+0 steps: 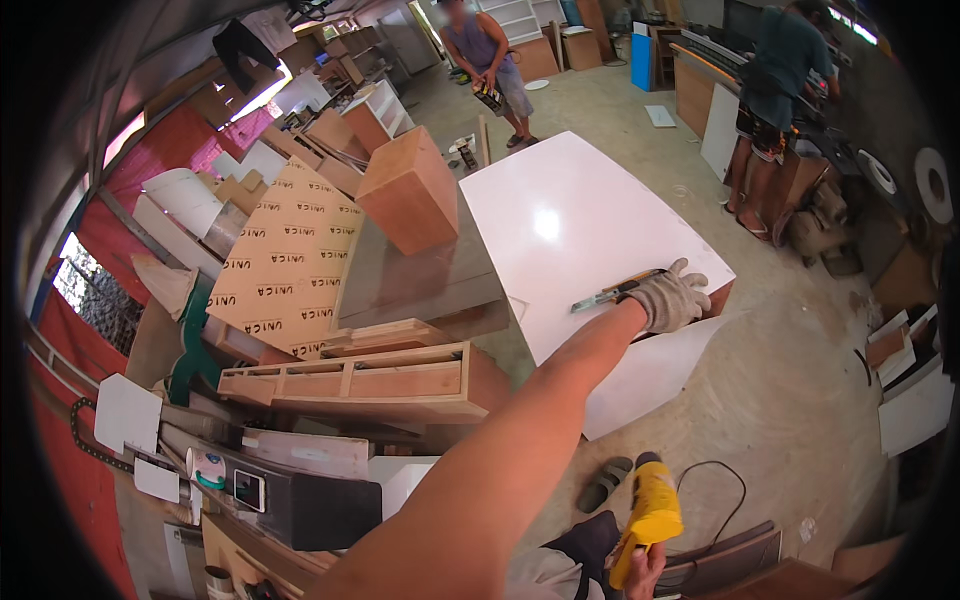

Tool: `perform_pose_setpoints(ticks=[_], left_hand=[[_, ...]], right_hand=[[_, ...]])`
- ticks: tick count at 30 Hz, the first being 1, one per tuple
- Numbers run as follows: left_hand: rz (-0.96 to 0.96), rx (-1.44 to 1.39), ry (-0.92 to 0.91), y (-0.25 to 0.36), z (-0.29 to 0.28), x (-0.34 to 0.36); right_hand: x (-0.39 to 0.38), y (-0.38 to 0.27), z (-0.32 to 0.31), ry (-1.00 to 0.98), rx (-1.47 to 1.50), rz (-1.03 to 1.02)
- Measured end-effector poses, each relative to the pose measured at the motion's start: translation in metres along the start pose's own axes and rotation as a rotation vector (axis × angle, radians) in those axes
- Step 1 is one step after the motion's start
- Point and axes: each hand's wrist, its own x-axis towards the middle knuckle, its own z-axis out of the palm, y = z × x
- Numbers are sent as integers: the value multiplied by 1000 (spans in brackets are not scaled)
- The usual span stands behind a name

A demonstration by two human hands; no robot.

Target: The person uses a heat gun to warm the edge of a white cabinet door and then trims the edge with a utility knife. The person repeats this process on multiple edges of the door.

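Note:
My left hand (672,298), in a grey knitted glove, rests near the right edge of a large white-topped box (560,220) with its fingers spread. Beside its wrist, a utility knife (600,298) and a dark slim tool (640,278) lie on the white surface. A white sheet (650,375) hangs curved off the near side of the box, and brown wood shows at the corner by my fingers. Low in the picture, my bare right hand (645,572) is closed round the handle of a yellow heat gun (655,512), whose nozzle end is dark.
Sandals (605,485) and a black cord (735,480) lie on the floor. Left stand a wooden drawer frame (370,380), a brown box (410,190) and a printed board (290,260). One person (490,60) holds a tool at the back; another (785,90) works at a right-hand bench.

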Motion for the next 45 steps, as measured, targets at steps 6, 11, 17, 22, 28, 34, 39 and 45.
perform_pose_setpoints(ticks=[6, 11, 17, 22, 28, 34, 39, 45], left_hand=[[12, 14, 18, -2, 5, 6], [-18, 48, -30, 1, 3, 2], [8, 6, 55, -13, 17, 12], [-23, 88, -10, -6, 11, 3], [33, 83, 27, -6, 9, 4], [71, 120, 41, -8, 9, 7], [60, 115, 1, -8, 10, 7], [78, 85, 39, -11, 10, 5]], right_hand=[[59, -55, -16, 392, 494, 502], [56, -44, -23, 557, 627, 479], [63, 13, -24, 506, 169, 562], [57, -16, -11, 284, 292, 511], [29, -23, 24, -141, 358, 325], [27, 8, 95, 29, 776, 330], [70, -10, 85, 40, -42, -15], [66, -3, 70, -233, 716, 498]])
